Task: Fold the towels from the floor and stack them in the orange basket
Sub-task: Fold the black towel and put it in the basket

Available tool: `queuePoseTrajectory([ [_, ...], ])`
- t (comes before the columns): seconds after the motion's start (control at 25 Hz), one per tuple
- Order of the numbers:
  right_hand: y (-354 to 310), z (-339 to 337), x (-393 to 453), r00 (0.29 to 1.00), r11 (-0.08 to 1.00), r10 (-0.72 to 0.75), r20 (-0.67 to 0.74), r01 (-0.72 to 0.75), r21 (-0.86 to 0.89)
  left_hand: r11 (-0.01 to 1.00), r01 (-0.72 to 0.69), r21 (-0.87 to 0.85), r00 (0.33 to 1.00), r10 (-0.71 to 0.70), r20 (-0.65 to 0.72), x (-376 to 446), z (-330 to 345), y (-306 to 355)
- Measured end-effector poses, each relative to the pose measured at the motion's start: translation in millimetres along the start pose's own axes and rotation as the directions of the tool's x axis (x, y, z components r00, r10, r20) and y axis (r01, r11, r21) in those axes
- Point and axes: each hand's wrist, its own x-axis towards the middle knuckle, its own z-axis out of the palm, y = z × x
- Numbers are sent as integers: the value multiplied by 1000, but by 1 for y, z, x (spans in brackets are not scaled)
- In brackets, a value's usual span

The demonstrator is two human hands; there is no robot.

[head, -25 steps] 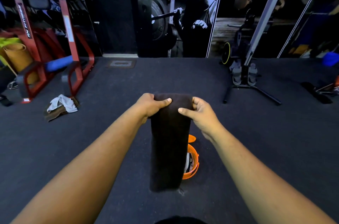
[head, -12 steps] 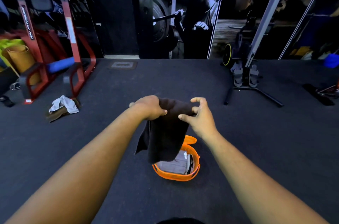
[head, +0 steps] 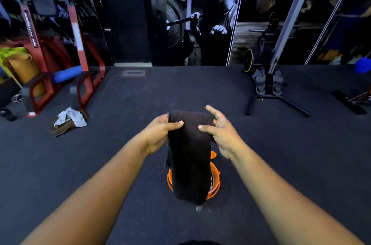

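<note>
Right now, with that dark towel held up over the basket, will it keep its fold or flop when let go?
Probably floppy: the dark towel hangs limp from both hands, left hand and right hand. It looks light, as a pinch at its top edge carries it. It may unfold and drape over the orange basket rim if dropped.

Matt dark cloth towel (head: pixel 189 156) – glossy orange plastic basket (head: pixel 215 184) (rough floor (head: pixel 200 92)).

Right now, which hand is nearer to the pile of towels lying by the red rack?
Left. The left hand grips the dark towel's left edge, on the pile's side; the right hand holds its far edge.
</note>
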Motion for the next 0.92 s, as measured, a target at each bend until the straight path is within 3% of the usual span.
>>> queuePoseTrajectory([
  [0.2, 5, -3, 1, 984, 993, -119, 133, 120, 3, 968, 246, -51, 968, -248, -36, 0, 7, -8],
  [0.28, 5, -7, 3, 984, 984, -161, 69, 166, -71, 977, 212, 39, 971, -206, -121, 3, 8, -7],
  [0.36, 4, -11, 5, 975, 963, -219, -32, 210, -167, 974, 106, 200, 979, -67, -192, 4, 12, -7],
  [0.48, 4, -13, 7, 956, 912, -289, -55, 257, -319, 930, 20, 368, 959, 85, -269, 11, 13, -9],
  [0.64, 1, -6, 1, 942, 839, -333, -48, 272, -471, 809, 133, 573, 942, 76, -326, 21, -4, -1],
  [0.8, -3, -2, 0, 900, 690, -429, -81, 269, -672, 545, 252, 800, 941, 56, -334, 17, -4, 20],
  [0.84, -3, -1, 0, 891, 650, -448, -74, 268, -711, 518, 257, 816, 942, 54, -331, 16, -2, 24],
  [0.92, -4, 1, 1, 880, 612, -471, -64, 274, -742, 594, 242, 767, 946, 30, -322, 15, -2, 27],
])
